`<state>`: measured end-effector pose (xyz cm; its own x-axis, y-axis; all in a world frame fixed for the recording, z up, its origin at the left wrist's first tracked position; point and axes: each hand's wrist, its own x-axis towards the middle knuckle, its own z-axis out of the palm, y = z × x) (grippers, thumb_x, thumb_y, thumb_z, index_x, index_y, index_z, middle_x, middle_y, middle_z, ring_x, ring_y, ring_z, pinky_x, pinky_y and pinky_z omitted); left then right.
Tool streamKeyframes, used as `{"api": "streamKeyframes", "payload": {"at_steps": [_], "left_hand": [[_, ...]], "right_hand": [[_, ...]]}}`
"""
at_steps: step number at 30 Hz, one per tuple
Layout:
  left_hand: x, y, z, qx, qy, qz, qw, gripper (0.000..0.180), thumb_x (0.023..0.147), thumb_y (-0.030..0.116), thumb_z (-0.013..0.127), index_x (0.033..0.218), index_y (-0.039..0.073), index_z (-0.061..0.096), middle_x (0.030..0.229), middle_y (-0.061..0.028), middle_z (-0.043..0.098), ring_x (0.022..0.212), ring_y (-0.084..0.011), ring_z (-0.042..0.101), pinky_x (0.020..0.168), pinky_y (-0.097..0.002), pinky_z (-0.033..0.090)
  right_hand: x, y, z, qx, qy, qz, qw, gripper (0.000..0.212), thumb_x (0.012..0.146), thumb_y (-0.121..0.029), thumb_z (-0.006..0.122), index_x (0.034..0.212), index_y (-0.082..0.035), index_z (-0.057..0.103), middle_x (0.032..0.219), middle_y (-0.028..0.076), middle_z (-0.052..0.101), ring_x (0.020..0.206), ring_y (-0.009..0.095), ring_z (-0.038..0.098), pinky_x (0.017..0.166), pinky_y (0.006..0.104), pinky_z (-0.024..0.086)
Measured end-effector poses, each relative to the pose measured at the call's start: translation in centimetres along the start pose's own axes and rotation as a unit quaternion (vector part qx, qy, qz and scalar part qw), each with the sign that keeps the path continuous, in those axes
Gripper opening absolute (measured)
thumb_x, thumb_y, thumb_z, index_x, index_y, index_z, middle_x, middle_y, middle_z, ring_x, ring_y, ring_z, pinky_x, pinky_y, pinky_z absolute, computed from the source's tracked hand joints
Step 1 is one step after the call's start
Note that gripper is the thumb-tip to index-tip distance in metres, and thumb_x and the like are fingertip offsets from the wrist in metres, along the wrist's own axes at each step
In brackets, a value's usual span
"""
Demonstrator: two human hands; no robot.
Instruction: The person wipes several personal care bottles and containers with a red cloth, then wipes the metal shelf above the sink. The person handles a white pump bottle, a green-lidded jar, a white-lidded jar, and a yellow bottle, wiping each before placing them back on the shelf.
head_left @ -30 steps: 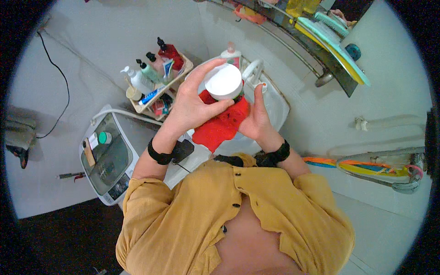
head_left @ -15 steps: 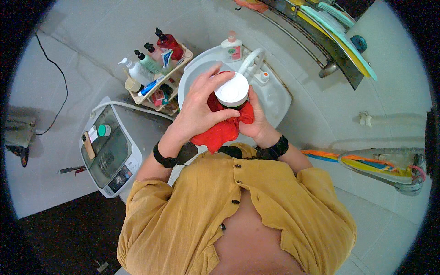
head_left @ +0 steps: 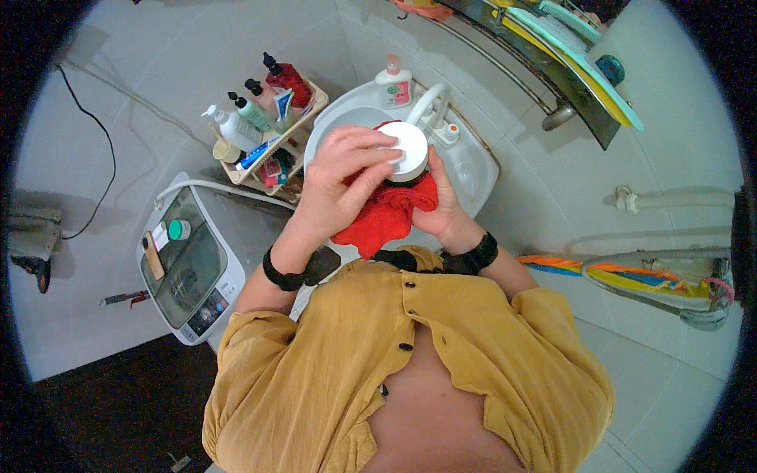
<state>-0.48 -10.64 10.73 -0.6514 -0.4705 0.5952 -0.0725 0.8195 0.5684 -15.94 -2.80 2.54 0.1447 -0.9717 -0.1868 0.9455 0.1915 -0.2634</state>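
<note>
A jar with a round white lid (head_left: 411, 154) is held above the sink, a thin dark band showing below the lid. A bunched red cloth (head_left: 377, 222) wraps its lower part and hides the jar's body. From the right, my right hand (head_left: 449, 206) is closed around the jar through the cloth, thumb up along its side. My left hand (head_left: 344, 175) reaches over from the left, its fingertips lying on top of the lid with small gaps between them. Its thumb is near the lid's lower left edge, not wrapped around the rim.
Behind the jar are a white sink (head_left: 482, 175), a faucet (head_left: 432, 101) and a pump soap bottle (head_left: 395, 82). A beige rack (head_left: 314, 100) with several bottles stands left, beside a washing machine (head_left: 231, 264). A metal towel rail (head_left: 505, 65) runs along the upper right wall.
My left hand has loosened its wide grasp around the lid; its fingers have drawn together onto the lid's top. My right hand still holds the jar in the cloth.
</note>
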Motion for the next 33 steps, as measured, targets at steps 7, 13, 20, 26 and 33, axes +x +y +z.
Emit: {"api": "streamKeyframes", "payload": {"at_steps": [7,13,20,26,33], "left_hand": [[-0.7,-1.6,-0.3,-0.447,0.145,-0.325,0.821,0.02,0.094,0.01,0.06,0.106,-0.004,0.068,0.096,-0.0058,0.067,0.078,-0.0109,0.061,0.069,-0.0234,0.049],[-0.8,-2.4,0.4,-0.506,0.181,-0.341,0.771,0.026,0.094,0.007,0.058,0.117,-0.006,0.06,0.101,-0.0116,0.067,0.087,-0.0169,0.066,0.077,-0.029,0.056],[-1.5,-3.0,0.6,-0.543,0.203,-0.354,0.733,0.017,0.093,0.006,0.06,0.107,-0.002,0.062,0.098,-0.0105,0.068,0.086,-0.0163,0.067,0.078,-0.0281,0.056],[-2.5,-3.6,1.1,-0.549,0.229,-0.364,0.717,0.014,0.091,0.008,0.062,0.103,0.0,0.062,0.09,-0.0072,0.066,0.073,-0.0116,0.062,0.069,-0.0254,0.053],[-4.7,-2.6,1.9,-0.583,0.282,-0.356,0.673,0.013,0.09,0.007,0.062,0.101,0.001,0.06,0.084,-0.0045,0.062,0.068,-0.0092,0.056,0.065,-0.0244,0.05]], "right_hand": [[0.3,-0.4,-0.5,0.036,-0.049,0.021,0.998,0.068,0.09,-0.052,0.057,0.143,-0.013,0.039,0.146,0.011,0.043,0.134,0.03,0.041,0.114,0.0496,0.029],[0.7,-0.3,-1.0,0.002,-0.047,-0.009,0.999,0.066,0.089,-0.05,0.06,0.141,-0.012,0.042,0.142,0.011,0.047,0.131,0.031,0.044,0.113,0.0504,0.032],[0.4,-0.5,-1.4,-0.019,-0.049,-0.015,0.998,0.065,0.091,-0.052,0.057,0.14,-0.013,0.043,0.141,0.011,0.048,0.131,0.031,0.044,0.112,0.0508,0.032],[0.0,-1.2,-2.2,-0.01,-0.01,0.037,0.999,0.066,0.09,-0.055,0.056,0.14,-0.014,0.043,0.141,0.011,0.048,0.13,0.031,0.044,0.111,0.0514,0.033],[-0.9,-1.5,-3.1,-0.032,-0.008,0.07,0.997,0.07,0.086,-0.055,0.063,0.139,-0.013,0.043,0.14,0.011,0.048,0.13,0.032,0.045,0.111,0.0526,0.034]]}}
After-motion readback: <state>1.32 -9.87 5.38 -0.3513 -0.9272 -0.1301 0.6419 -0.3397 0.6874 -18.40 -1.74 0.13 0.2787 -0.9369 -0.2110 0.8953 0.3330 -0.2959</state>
